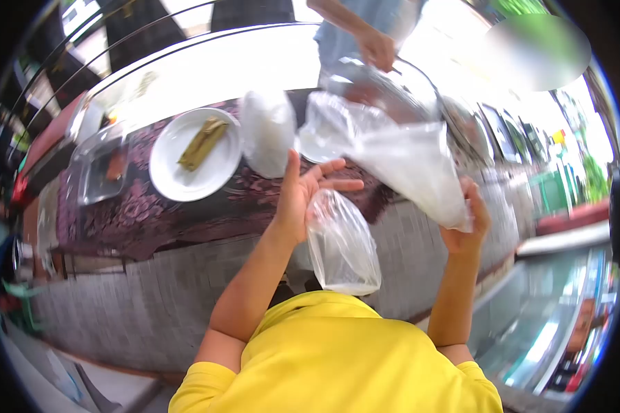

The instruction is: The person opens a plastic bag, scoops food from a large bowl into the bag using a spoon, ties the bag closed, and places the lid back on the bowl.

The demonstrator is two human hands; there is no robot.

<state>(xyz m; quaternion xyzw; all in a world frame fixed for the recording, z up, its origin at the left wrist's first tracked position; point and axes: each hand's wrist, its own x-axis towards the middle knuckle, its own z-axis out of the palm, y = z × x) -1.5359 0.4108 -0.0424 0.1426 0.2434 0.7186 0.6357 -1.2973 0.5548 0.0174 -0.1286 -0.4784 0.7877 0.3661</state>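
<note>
My left hand (302, 199) is raised over the near edge of the table, with some fingers stretched out. A small clear plastic bag (344, 248) hangs from its lower fingers, looking flat and mostly empty. My right hand (467, 220) grips the lower corner of a larger translucent plastic bag (413, 162), which stretches up and left towards the table. Just beyond my left hand stands a filled white plastic bag (267, 131). To its left, a white plate (165, 175) carries a long leaf-wrapped roll (203, 144).
A dark floral tablecloth (134, 224) covers the table. A clear plastic container (103, 168) sits at its left end. Across the table a person's hand (377, 48) holds the edge of a large metal lid or pot (393, 89). A glass display case (537, 323) stands at the right.
</note>
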